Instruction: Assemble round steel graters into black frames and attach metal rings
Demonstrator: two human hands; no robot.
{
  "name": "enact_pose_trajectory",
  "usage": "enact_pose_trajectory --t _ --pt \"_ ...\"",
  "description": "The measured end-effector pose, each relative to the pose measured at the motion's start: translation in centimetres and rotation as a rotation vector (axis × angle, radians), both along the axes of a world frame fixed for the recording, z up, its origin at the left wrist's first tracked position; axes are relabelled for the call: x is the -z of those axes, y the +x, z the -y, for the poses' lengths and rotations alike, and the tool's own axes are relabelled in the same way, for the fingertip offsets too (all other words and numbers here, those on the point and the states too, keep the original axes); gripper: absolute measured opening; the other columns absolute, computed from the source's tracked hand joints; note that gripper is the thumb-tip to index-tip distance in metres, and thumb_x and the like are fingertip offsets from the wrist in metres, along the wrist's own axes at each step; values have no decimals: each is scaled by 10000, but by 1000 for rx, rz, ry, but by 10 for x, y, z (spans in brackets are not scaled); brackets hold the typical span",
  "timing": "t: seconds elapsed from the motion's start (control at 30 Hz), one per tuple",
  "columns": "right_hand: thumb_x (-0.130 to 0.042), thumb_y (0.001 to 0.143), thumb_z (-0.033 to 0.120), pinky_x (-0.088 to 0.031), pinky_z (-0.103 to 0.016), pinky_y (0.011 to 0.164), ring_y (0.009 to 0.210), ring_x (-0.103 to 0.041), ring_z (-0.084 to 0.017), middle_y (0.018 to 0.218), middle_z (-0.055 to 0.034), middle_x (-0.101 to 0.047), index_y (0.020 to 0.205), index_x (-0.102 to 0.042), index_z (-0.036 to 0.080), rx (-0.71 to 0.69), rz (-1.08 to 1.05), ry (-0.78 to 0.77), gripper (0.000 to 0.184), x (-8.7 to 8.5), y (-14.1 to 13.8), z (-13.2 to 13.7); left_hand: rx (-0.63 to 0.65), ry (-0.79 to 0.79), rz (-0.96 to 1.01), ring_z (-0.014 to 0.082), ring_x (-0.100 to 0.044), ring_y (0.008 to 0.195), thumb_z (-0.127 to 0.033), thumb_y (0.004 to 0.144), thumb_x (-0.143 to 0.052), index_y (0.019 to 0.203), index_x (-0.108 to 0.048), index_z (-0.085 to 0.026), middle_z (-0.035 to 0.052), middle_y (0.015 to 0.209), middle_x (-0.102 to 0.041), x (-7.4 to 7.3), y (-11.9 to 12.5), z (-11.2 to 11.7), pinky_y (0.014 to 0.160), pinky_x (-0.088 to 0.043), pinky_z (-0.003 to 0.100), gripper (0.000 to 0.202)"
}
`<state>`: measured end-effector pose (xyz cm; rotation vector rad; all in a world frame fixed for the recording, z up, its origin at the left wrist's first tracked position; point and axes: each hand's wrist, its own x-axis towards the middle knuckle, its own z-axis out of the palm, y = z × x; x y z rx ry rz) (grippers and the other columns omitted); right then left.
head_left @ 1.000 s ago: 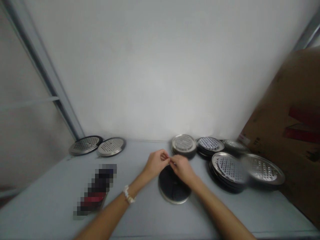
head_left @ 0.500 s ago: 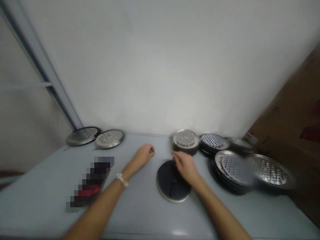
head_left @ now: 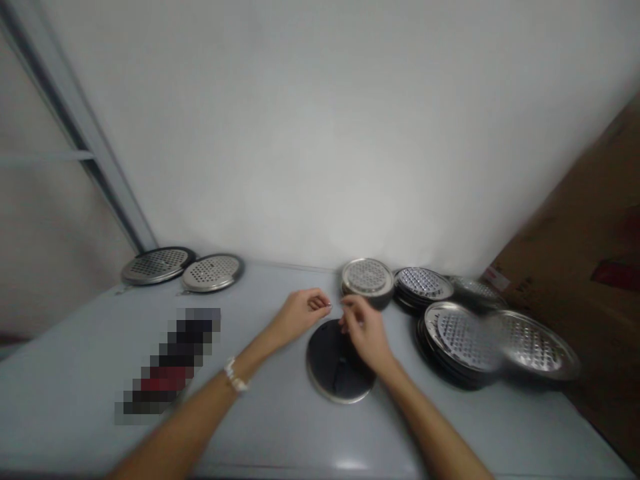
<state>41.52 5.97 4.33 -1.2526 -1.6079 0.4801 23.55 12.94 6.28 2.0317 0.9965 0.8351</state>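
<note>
While both forearms reach in from the near edge of the pale grey tabletop (head_left: 90, 347), the left hand (head_left: 300, 315) and the right hand (head_left: 363, 331) sit close together near its middle, with only a narrow gap between them. The left hand is curled, its thumb and fingertips drawn together, and a tiny glint shows at its tips. The right hand is pinched the same way, with its fingers bunched and pointing back toward the left. Whether either one grips something too thin to make out, the view cannot settle. A dark round disc (head_left: 337, 360) with a metal rim lies flat just below them, and the right hand overlaps its upper edge, though contact cannot be told. A beaded white bracelet (head_left: 234, 375) circles the left wrist. Stacks of perforated steel grater plates (head_left: 453, 337) crowd the far right corner, against a cardboard box (head_left: 565, 267). A stack of plates (head_left: 367, 277) stands by the far edge just past the hands. Two perforated discs (head_left: 185, 268) lie toward the far left corner, and a pixelated object (head_left: 170, 363) lies left of the hands.
</note>
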Motion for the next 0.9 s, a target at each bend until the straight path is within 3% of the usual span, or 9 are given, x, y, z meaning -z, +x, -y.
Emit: enact_pose_trajectory --t 0.13,0.4,0.73,0.9 --pt "-521 934 258 -558 -288 688 736 -705 -198 809 -56 -758 931 -738 184 -21 8 17 229 -3 1 0 25 37 66 177 -705 721 -239 814 -647 827 -746 -197 33 785 -777 -5 13 24 716 -545 268 108" --pt "-593 847 190 -567 -301 743 766 -701 -200 882 -64 -778 969 -760 180 -58 48 41 207 -10 6 0 -80 38 129 192 -721 680 -251 801 -677 787 -759 -202 38 740 -783 10 14 23 677 -549 274 96" --pt "-614 921 280 -540 -320 747 758 -679 -206 845 -64 -755 913 -758 194 -10 84 74 168 -5 11 -4 -3 26 157 202 -742 749 -292 845 -662 833 -789 -206 33 819 -811 0 14 25 745 -574 278 154" --pt "-601 944 303 -551 -305 740 757 -700 -205 826 -60 -761 937 -753 184 -36 34 36 194 -9 10 -3 -1 59 177 222 -755 836 -272 846 -675 862 -820 -224 36 924 -822 1 11 22 827 -571 298 154"
